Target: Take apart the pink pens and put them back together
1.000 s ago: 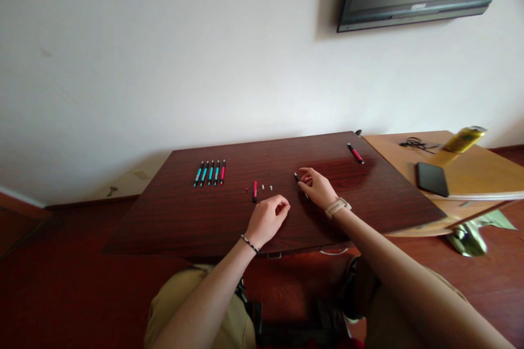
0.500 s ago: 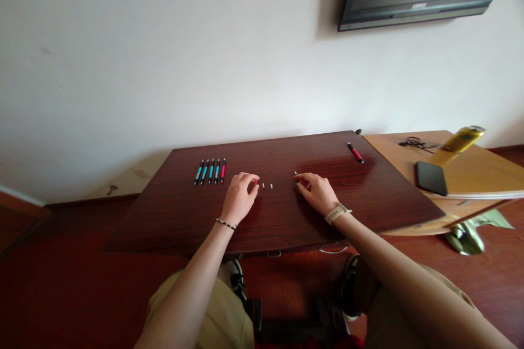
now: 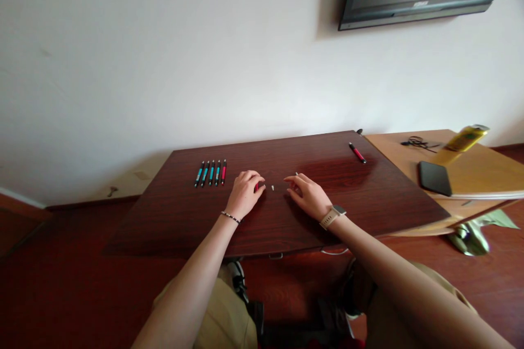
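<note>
left hand [image 3: 244, 194] is resting on the dark wood table [image 3: 172, 223] w/ fingers curled over a red pen part [image 3: 256, 187], closing on it by the look of it, though only a sliver of red is showing so can't tell how firm the grip is. right hand [image 3: 308, 196] is lying close by to the right, fingers loosely bent and reaching toward the tiny white bits [image 3: 272, 188] sitting betw. the two hands; whether it's pinching anything is too small to tell. a row of five pens [image 3: 211, 172], four teal and one red, is lying side by side just left of the left hand, and a lone red pen [image 3: 357, 153] is lying well apart near the far right corner. a phone [image 3: 434, 178] and a yellow can [image 3: 464, 138] are sitting on the lighter side table [image 3: 483, 171]. judging by it, doing this well is meaning small fingertip pinches, keeping wrists down on the wood for steadiness, not sweeping the loose bits off, and keeping the red part level while lifting.
</note>
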The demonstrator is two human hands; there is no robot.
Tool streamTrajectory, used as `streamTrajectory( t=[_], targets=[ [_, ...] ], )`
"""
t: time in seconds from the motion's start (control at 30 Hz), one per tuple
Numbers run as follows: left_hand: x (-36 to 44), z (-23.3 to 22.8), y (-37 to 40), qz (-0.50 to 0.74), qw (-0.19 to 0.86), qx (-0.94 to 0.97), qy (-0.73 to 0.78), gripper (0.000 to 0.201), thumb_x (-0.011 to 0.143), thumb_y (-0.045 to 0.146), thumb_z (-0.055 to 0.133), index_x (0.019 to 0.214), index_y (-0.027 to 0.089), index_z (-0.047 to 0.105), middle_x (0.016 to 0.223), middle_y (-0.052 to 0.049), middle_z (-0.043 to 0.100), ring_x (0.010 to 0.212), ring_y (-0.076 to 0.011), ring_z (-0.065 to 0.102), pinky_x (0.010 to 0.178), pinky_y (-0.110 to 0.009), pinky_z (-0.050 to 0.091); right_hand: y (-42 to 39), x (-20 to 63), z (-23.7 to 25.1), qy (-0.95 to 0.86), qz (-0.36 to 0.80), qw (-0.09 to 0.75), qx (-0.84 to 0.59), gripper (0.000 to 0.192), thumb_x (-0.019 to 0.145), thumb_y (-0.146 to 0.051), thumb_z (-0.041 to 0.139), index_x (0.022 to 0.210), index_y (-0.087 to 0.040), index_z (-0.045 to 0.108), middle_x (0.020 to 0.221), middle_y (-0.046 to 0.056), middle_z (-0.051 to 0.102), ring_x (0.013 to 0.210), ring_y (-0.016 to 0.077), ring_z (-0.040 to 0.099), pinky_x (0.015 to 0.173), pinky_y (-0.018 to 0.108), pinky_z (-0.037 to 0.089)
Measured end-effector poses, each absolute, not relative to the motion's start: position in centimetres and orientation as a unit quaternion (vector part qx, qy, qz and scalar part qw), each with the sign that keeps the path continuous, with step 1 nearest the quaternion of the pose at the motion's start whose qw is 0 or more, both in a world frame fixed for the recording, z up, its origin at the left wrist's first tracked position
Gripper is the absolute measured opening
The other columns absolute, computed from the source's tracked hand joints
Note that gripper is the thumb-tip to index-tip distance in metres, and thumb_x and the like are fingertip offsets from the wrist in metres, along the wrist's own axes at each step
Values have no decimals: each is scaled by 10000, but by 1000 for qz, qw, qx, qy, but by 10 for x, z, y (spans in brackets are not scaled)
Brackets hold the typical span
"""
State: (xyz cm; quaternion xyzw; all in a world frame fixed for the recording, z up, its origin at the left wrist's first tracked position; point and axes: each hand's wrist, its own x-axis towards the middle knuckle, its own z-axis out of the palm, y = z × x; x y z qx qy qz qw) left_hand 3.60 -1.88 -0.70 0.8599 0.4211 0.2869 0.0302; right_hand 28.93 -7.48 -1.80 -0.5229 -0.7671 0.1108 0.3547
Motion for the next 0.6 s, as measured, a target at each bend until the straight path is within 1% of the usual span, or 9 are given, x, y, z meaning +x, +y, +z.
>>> streamTrajectory(
  t=[0.07,0.1,0.17,0.23,0.27,0.37,0.47,0.53,0.6],
  targets=[
    [39,-9,-17,280,26,860,426,123,933,218,708,1053,231,733,1149,-73,680,1111,-273,582,1011,-451,464,-72,283,-20,-775,116,354,-510,341,976,-199,572,1310,-236,632,1108,70,690,1007,222,665,921,331,528],
    [40,-10,-17,276,25,860,428,107,932,213,707,1034,232,735,1143,-73,685,1106,-275,584,1002,-452,465,-70,279,-21,-778,122,353,-506,394,975,-190,568,1365,-239,599,1131,72,697,1034,226,667,944,344,530],
    [43,-12,-16,270,21,861,431,68,933,201,696,980,230,736,1129,-74,695,1096,-278,590,980,-452,467,-66,272,-23,-779,136,352,-501,535,969,-167,562,1493,-250,489,1167,70,712,1069,231,673,977,366,536],
    [45,-12,-16,272,23,859,433,66,939,187,676,942,227,729,1110,-76,705,1079,-276,600,963,-446,469,-62,266,-25,-783,142,350,-495,609,967,-143,546,1553,-248,416,1225,78,710,1116,233,669,1012,384,534],
    [46,-12,-16,278,28,857,433,73,943,182,665,934,225,724,1094,-75,709,1065,-271,606,958,-438,472,-61,264,-26,-788,138,347,-489,595,970,-130,531,1546,-242,430,1256,87,703,1148,235,660,1031,390,529],
    [48,-10,-19,309,62,843,436,86,969,193,625,944,222,702,1026,-65,719,1016,-250,625,946,-402,481,-55,260,-30,-815,117,333,-459,512,979,-76,466,1460,-226,556,1356,107,668,1251,234,617,1101,404,494],
    [48,-9,-23,350,140,812,445,108,1011,256,576,984,227,676,984,-44,732,926,-216,656,883,-347,498,-49,259,-34,-842,109,304,-432,505,963,-24,457,1369,-244,662,1404,89,662,1302,233,591,1137,425,470],
    [48,-8,-25,369,212,788,446,139,1029,308,550,998,229,660,989,-35,747,861,-190,673,824,-311,507,-47,259,-36,-854,109,281,-424,480,955,-17,490,1301,-260,716,1369,74,689,1282,235,602,1127,429,477],
    [48,-8,-27,385,272,763,443,167,1030,350,547,997,222,649,992,-39,760,837,-177,689,785,-287,514,-46,260,-35,-859,108,264,-425,422,964,-35,521,1234,-263,751,1293,67,722,1220,231,626,1096,409,494]
  ],
)
